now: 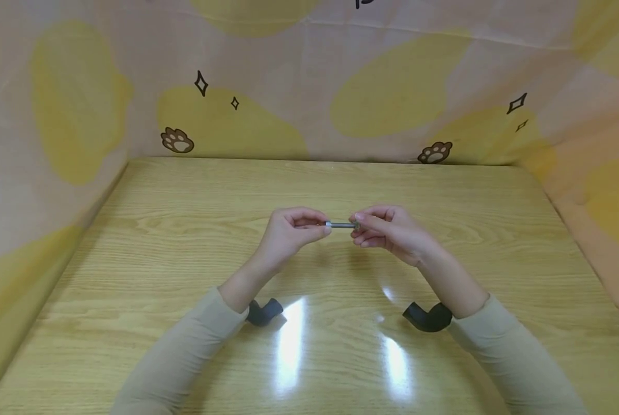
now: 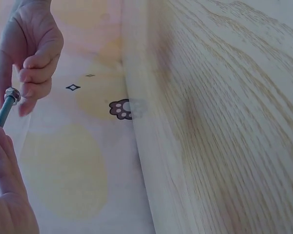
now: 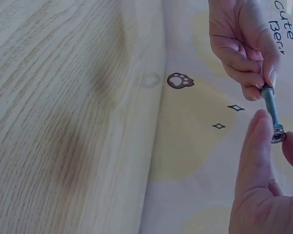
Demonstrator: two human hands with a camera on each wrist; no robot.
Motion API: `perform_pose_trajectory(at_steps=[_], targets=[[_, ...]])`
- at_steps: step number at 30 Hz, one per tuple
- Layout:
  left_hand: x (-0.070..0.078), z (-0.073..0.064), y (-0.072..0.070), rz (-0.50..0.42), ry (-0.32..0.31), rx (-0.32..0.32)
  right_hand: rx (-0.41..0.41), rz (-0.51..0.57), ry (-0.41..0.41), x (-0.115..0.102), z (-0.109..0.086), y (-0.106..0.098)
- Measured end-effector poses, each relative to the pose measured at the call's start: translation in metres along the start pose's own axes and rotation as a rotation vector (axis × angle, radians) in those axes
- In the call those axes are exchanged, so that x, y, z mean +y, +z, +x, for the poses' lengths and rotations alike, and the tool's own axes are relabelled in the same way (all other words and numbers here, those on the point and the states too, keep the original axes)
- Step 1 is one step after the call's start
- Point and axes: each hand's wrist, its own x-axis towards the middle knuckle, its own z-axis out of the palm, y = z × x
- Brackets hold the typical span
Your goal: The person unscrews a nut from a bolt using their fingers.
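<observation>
A metal bolt (image 1: 343,225) spans the gap between the two hands above the table. My left hand (image 1: 295,233) pinches its head end between thumb and fingers; in the right wrist view the bolt's threaded shank (image 3: 270,106) points away from those fingertips. On the far end sits a shiny flanged nut (image 2: 12,94), with a ring-like face showing in the right wrist view. My right hand (image 1: 387,231) has thumb and index finger at either side of this nut, pinching it lightly, while its other fingers curl loosely below.
Under the hands lies a wood-grain table (image 1: 330,184). Patterned cloth (image 1: 309,86) stands along its back and both sides. One black curved piece (image 1: 264,313) shows beside the left wrist, another black curved piece (image 1: 429,318) beside the right. Light glares off the front.
</observation>
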Motion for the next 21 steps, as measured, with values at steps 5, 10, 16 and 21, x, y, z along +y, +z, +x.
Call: perform_pose_trajectory(at_steps=[5,10,16,21], targets=[[0.0006,0.0003,0.0017,0.009,0.003,-0.001,-0.005,0.011,-0.020,-0.0006,-0.0004,-0.0013],[0.0006,0.0001,0.0008,0.001,0.009,0.000,0.009,-0.039,-0.049,-0.0012,0.0005,-0.0017],[0.0005,0.0006,-0.0001,-0.005,0.011,-0.008,0.043,-0.145,-0.083,0.0007,0.0012,-0.0028],[-0.0009,0.0016,-0.0010,0.000,0.016,-0.018,0.088,-0.233,-0.099,0.0019,0.0005,-0.0027]])
